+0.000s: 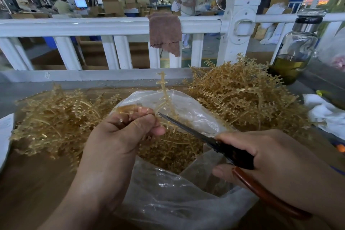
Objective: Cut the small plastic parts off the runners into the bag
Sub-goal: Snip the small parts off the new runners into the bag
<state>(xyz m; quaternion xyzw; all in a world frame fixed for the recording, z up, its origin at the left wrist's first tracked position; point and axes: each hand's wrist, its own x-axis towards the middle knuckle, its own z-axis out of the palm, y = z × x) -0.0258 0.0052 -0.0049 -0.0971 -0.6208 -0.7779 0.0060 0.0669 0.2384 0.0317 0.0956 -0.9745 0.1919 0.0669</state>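
My left hand (pixel 119 136) grips an amber plastic runner (pixel 164 91) that sticks up over the mouth of a clear plastic bag (pixel 168 198). Small round parts line the runner's branches. My right hand (pixel 276 160) holds scissors (pixel 188 129) with dark blades and reddish-brown handles. The blade tips point up-left and reach the runner just beside my left fingertips. Inside the bag lies a heap of cut amber pieces (pixel 171 155).
Tangled amber runners are piled at the left (pixel 56 117) and at the right (pixel 242 95) of the wooden table. A glass bottle (pixel 295 48) stands at the back right. A white railing (pixel 93 26) with a brown cloth (pixel 165 31) runs behind. White plastic wrap (pixel 324 114) lies at the right.
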